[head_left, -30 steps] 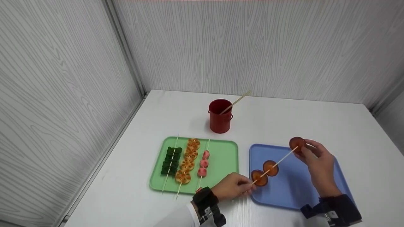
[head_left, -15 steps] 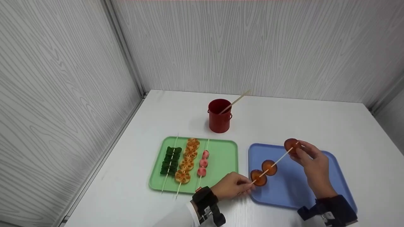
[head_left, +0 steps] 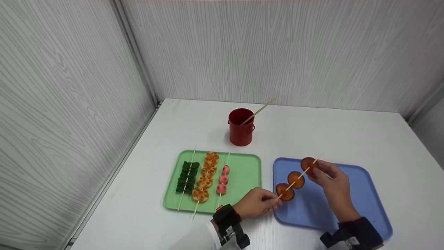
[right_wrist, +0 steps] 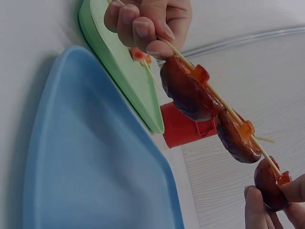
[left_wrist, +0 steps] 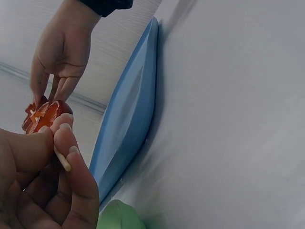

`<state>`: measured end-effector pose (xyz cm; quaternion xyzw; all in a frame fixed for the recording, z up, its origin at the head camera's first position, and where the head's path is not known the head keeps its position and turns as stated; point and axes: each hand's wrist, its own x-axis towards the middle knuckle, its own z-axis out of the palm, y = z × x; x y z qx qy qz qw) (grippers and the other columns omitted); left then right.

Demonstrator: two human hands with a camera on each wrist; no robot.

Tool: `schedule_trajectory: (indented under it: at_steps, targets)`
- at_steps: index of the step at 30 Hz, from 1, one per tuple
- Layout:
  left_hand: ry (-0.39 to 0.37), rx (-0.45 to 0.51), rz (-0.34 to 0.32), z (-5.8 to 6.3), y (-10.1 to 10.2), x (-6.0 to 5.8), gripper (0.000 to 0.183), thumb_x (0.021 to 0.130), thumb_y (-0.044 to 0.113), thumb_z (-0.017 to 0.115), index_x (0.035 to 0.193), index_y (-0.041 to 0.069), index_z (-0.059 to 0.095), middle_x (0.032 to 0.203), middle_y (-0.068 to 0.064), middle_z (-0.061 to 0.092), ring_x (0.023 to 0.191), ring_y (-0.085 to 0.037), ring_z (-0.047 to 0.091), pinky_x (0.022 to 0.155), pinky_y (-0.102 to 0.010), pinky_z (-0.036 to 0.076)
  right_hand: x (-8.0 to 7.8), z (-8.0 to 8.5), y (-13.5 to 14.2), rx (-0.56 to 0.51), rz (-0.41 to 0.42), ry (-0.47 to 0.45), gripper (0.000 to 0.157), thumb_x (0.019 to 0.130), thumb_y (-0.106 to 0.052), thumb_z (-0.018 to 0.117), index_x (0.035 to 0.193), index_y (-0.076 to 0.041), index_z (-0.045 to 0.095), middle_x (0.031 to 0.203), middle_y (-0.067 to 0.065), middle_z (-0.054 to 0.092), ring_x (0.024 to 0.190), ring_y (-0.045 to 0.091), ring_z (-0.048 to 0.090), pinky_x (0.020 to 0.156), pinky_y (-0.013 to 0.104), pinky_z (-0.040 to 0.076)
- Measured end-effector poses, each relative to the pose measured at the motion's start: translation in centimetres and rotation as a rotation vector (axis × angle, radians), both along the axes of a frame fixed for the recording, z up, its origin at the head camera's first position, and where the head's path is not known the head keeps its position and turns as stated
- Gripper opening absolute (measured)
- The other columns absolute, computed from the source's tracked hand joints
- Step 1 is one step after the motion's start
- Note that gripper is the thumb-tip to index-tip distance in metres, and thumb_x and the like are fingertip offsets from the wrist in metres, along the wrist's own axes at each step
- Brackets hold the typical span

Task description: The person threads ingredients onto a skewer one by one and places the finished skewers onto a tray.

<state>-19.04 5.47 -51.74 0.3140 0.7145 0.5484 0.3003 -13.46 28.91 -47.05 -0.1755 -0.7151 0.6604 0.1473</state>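
Observation:
In the head view my left hand [head_left: 255,204] pinches the near end of a bamboo skewer [right_wrist: 220,99] over the blue tray's left edge. Two glossy brown, mushroom-like caps [head_left: 285,192] sit threaded close together by that hand. My right hand [head_left: 331,182] pinches a third brown cap [right_wrist: 269,185] between thumb and fingers, also on the skewer. The skewer's far tip sticks out beyond this cap. It slants up to the right above the blue tray [head_left: 360,205]. In the left wrist view the skewer's blunt end pokes out between my left thumb and fingers.
A green tray [head_left: 246,166] on the left holds a dark green skewer [head_left: 187,177], a lotus-root-slice skewer [head_left: 204,180] and a pink-ball skewer [head_left: 223,179]. Behind it stands a red bucket [head_left: 240,133] with thin sticks [head_left: 260,110] leaning out. Wood-grain panels enclose the white table.
My right hand has slid the third brown cap down the skewer toward the other two, moving left. The skewer's far tip now shows beyond it. My left hand has stayed almost still.

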Motion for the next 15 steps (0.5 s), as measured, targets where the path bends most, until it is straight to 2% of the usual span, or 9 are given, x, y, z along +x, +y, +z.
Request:
schedule_trajectory:
  at_steps: [3,9,15]
  targets:
    - [-0.009,-0.001,0.006,0.10,0.00,0.02,0.018,0.096,0.012,0.061,0.101,0.000,0.074,0.078,0.000,0.069,0.063,-0.003,0.056,0.054,-0.015,0.044,0.01,-0.22,-0.45,0.017,0.019,-0.012,0.042,0.097,-0.010,0.060,0.134,0.006,0.049,0.108,-0.002,0.059,0.090,0.007,0.067,0.081,0.024,0.055]
    - [-0.014,-0.003,0.023,0.25,-0.19,0.20,0.017,0.096,0.010,0.061,0.100,0.000,0.075,0.078,-0.001,0.069,0.064,-0.006,0.057,0.054,-0.016,0.044,-0.04,-0.43,-0.77,0.052,0.033,-0.018,0.041,0.097,-0.010,0.059,0.134,0.004,0.049,0.117,0.010,0.056,0.092,0.006,0.066,0.081,0.024,0.055]
    - [0.000,0.010,0.004,0.23,-0.34,0.18,0.019,0.097,0.011,0.060,0.100,-0.001,0.074,0.076,-0.003,0.069,0.062,-0.005,0.056,0.053,-0.015,0.043,0.01,-0.62,-0.92,0.046,0.033,0.009,0.040,0.096,-0.009,0.061,0.132,0.006,0.050,0.112,0.008,0.057,0.089,0.008,0.068,0.081,0.026,0.056]
